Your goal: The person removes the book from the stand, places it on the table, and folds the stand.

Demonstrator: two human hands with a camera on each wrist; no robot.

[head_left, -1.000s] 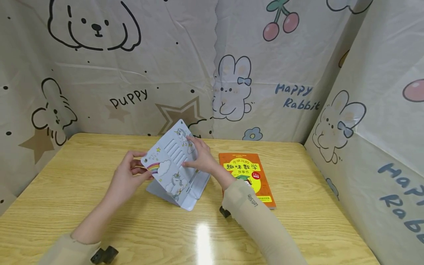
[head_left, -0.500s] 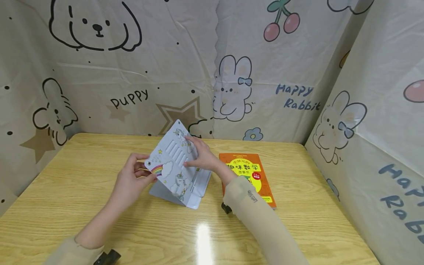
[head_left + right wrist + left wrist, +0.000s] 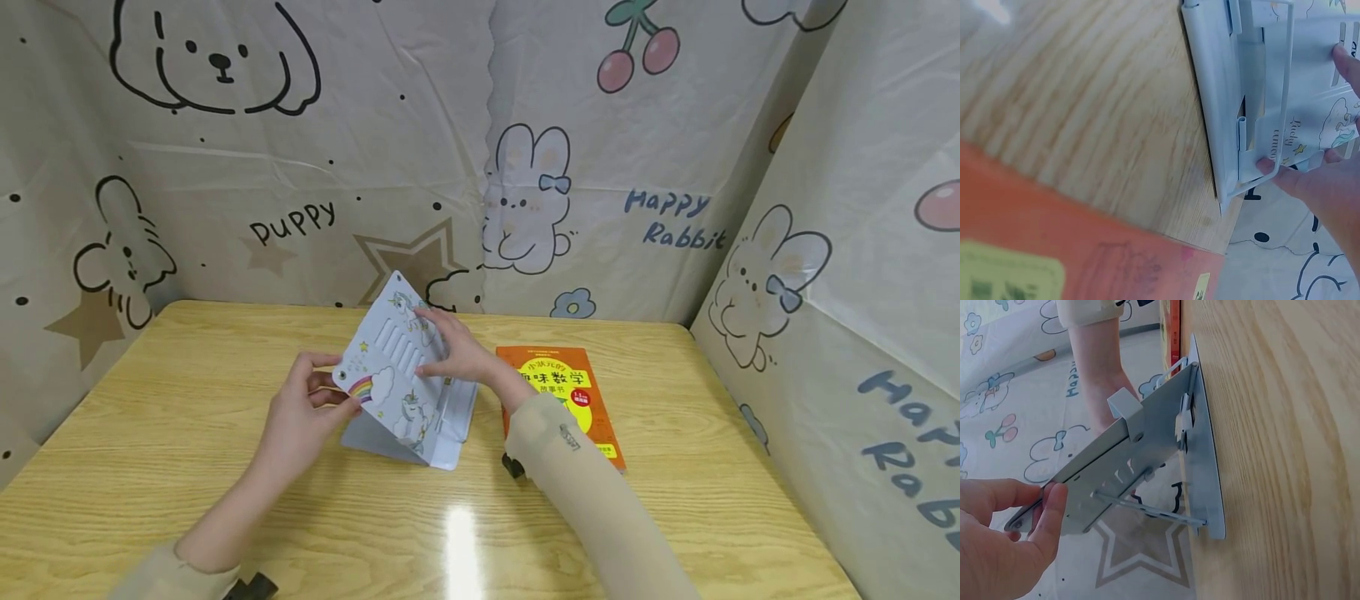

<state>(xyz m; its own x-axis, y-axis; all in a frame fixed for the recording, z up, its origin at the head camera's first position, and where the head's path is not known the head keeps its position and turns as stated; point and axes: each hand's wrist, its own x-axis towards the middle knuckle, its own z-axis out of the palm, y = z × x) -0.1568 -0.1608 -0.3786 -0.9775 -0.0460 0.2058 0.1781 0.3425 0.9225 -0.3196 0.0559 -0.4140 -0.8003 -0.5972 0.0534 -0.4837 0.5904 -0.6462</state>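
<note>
A white metal book stand (image 3: 386,387) with unicorns and a rainbow stands angled on the table, its slotted panel raised above the base plate (image 3: 378,442). My left hand (image 3: 296,408) pinches the panel's left corner between thumb and fingers. At the opposite edge, my right hand (image 3: 465,358) grips the panel, thumb and a fingertip spread across its printed front. The left wrist view shows the panel's underside, with a thin support rod (image 3: 1147,509) running down to the base. A wire page holder (image 3: 1288,94) crosses the lower front in the right wrist view.
Just right of the stand lies an orange book (image 3: 558,375) with a yellow circle on its cover, partly covered by the right forearm. Patterned cloth (image 3: 315,167) hangs behind and beside the wooden table (image 3: 375,533).
The stand has turned slightly, its near base corner shifting right while the panel's top corner swings left. My left hand follows a little to the right; the right hand stays nearly in place.
</note>
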